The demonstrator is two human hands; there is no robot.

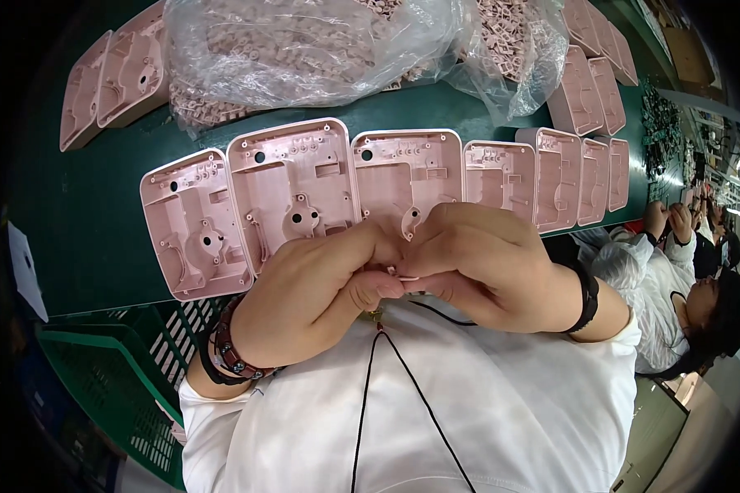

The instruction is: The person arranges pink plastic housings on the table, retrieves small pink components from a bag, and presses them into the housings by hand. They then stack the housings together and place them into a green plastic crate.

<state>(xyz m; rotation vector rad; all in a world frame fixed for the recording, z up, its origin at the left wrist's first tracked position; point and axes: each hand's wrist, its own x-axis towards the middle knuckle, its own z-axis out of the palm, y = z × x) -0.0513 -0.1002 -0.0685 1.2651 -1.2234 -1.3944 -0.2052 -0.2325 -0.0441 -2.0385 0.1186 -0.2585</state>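
Note:
Both hands meet close to my chest, fingertips together. My left hand [325, 283] and my right hand [481, 267] pinch a small pink plastic part [403, 278] between thumbs and fingers; most of it is hidden by the fingers. Just beyond the hands stands a row of pink plastic housings, open side up. The nearest to my left hand are a large housing [267, 185] and another at the row's left end [193, 209]. A further housing [403, 177] sits right behind my fingers, its lower part covered by them.
Clear plastic bags [304, 49] full of small pink parts lie on the green table [82, 230]. More housings [123, 70] stand at far left and far right. A green crate [115, 370] is at my lower left. A co-worker [649, 279] sits to the right.

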